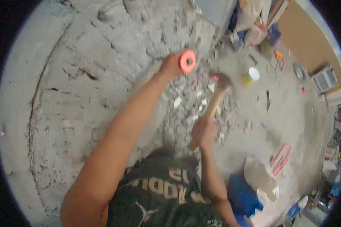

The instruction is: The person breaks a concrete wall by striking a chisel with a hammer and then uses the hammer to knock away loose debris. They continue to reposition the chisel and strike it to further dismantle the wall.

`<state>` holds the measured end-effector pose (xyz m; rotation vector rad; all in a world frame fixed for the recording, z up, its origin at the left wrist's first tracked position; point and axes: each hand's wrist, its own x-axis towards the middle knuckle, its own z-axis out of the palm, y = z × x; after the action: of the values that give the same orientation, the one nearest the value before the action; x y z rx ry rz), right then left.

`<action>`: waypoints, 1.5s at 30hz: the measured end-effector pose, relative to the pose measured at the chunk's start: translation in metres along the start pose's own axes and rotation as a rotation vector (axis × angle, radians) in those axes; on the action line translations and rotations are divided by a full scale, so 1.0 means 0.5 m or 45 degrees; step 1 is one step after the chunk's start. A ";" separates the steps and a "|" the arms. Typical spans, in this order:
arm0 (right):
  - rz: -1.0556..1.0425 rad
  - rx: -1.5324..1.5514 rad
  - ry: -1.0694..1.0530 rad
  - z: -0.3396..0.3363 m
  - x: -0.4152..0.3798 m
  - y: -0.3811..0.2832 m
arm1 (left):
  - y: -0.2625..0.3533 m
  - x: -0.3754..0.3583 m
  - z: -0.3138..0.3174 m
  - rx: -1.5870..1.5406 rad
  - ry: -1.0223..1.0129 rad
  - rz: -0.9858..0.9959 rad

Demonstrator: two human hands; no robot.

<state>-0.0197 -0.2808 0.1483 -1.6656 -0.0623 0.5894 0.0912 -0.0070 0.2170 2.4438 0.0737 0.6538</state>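
Note:
My left hand point(171, 65) is closed around a chisel point(184, 66) with a round pink-orange hand guard, held near the rough, chipped wall point(94, 56). The guard faces me, and the chisel's blade is hidden behind it. In my right hand point(204, 132) is a hammer point(215, 104), gripped low on its wooden handle. Its head is blurred and stands a little apart from the chisel, to the right. Below both tools, broken rubble point(185, 98) with a few white pieces lies heaped along the foot of the wall.
A white and yellow tub point(252, 74) stands on the concrete floor point(291, 117) to the right. Nearer me are a blue bag point(241, 195), a whitish sack point(259, 178) and a pink-red looped object point(281, 159). A grey crate point(324, 79) leans by a brown board point(310, 38).

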 end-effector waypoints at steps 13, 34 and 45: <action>-1.318 1.305 0.331 -0.212 -0.080 -0.274 | -0.001 -0.009 0.008 -0.014 -0.011 0.047; -0.761 0.969 0.190 -0.048 -0.033 -0.155 | -0.003 -0.006 0.008 -0.061 -0.029 0.054; -0.867 1.122 0.181 -0.322 -0.096 -0.255 | -0.018 0.006 0.008 -0.045 -0.012 -0.015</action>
<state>0.0414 -0.4200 0.2944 -0.7388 -0.2207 -0.0496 0.0966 -0.0012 0.2104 2.4103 0.0719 0.6328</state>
